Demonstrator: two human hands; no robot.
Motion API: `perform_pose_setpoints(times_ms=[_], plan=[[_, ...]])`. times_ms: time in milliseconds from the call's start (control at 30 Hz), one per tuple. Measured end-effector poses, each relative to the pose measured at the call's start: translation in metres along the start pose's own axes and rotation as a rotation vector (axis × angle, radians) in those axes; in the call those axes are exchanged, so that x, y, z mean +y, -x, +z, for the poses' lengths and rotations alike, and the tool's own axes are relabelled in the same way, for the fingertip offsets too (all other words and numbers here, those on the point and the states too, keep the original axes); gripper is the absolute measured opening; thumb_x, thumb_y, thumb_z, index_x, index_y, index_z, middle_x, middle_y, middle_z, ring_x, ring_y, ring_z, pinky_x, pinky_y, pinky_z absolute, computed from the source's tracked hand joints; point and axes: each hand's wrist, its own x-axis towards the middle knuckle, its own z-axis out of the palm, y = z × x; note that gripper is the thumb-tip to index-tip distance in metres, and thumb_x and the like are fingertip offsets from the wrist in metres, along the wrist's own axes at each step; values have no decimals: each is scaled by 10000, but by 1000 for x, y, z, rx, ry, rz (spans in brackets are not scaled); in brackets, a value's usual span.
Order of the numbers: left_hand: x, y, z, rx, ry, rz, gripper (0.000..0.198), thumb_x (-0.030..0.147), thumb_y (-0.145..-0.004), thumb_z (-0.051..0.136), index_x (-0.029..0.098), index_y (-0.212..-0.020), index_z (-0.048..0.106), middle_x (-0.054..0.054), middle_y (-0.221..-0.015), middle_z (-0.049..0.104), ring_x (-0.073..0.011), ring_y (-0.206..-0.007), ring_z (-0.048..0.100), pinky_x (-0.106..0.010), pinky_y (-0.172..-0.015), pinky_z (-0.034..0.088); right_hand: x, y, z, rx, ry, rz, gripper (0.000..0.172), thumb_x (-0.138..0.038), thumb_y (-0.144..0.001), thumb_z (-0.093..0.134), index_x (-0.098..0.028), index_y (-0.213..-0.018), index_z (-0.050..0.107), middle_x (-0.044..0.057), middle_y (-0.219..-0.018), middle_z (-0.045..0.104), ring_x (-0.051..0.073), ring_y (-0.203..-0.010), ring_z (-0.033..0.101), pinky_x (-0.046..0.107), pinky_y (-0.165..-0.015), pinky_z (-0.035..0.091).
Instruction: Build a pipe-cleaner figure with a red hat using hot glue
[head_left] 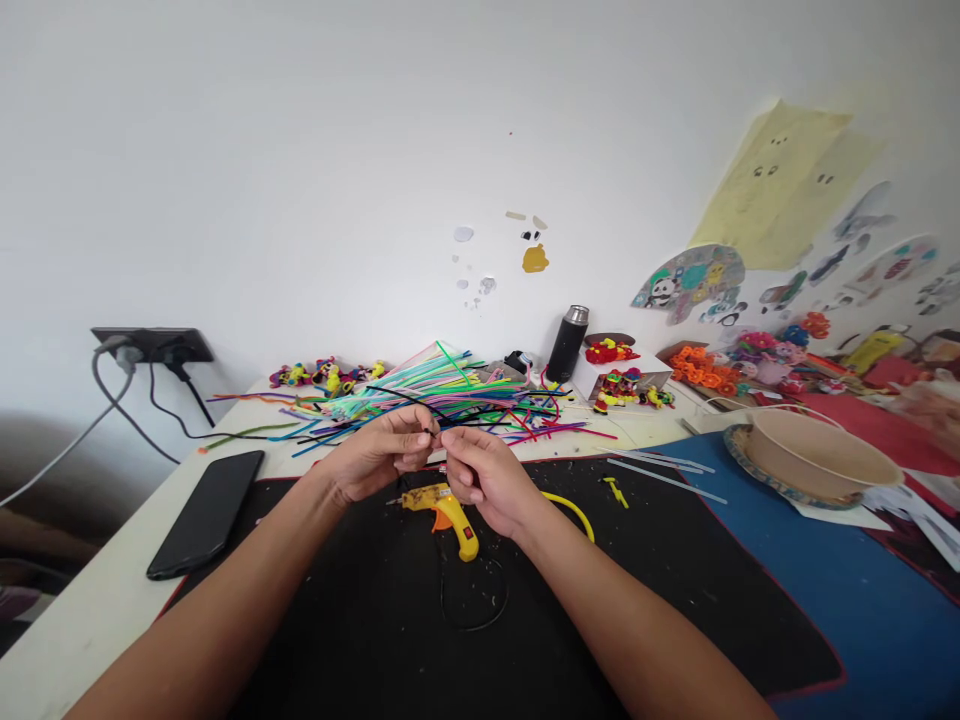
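Above the black mat, my left hand (pixel 379 455) and my right hand (pixel 487 475) meet fingertip to fingertip. Both are pinched closed on a thin black pipe cleaner (pixel 405 395), whose loose end seems to arc up over my left fingers. The small dark part between the fingertips is mostly hidden. Just below the hands lies a yellow glue gun (pixel 466 538) with an orange trigger, its nozzle pointing left. To the right, a yellow pipe cleaner (pixel 576 508) curves out from behind my right wrist, and a small bent yellow-green piece (pixel 615 491) rests on the mat.
Behind the hands spreads a heap of colourful pipe cleaners (pixel 420 385). A black phone (pixel 206 515) lies left. A black thermos (pixel 568 345), a white box (pixel 651 372) with small figures, clear glue sticks (pixel 667 475) and a round bowl (pixel 821 450) stand or lie back and right.
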Motion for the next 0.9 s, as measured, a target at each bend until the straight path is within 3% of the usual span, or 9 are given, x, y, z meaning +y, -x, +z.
perform_pose_setpoints(times_ms=[300, 467, 900], plan=[[0, 2, 0, -39, -14, -44, 251, 234, -734, 899, 157, -792, 667, 20, -681, 543, -57, -529, 353, -206, -513, 241, -2, 4, 4, -61, -24, 50, 368, -439, -752, 848, -175, -846, 610, -117, -481, 438, 25, -358, 256, 210, -403, 120], [0, 2, 3, -42, -25, -56, 259, 246, -718, 908, 143, -766, 675, -16, -716, 609, -54, -527, 359, -204, -502, 222, 1, 4, 4, -72, -22, 67, 348, -429, -760, 830, -174, -810, 600, -123, -471, 407, 24, -352, 245, 207, -400, 119], [2, 0, -4, 45, -106, -64, 295, 297, -692, 931, 145, -876, 757, 37, -566, 513, -64, -503, 363, -202, -506, 252, 8, 4, 5, 121, 93, -124, 311, -431, -759, 789, -186, -762, 596, -128, -458, 368, 30, -354, 231, 203, -380, 156]])
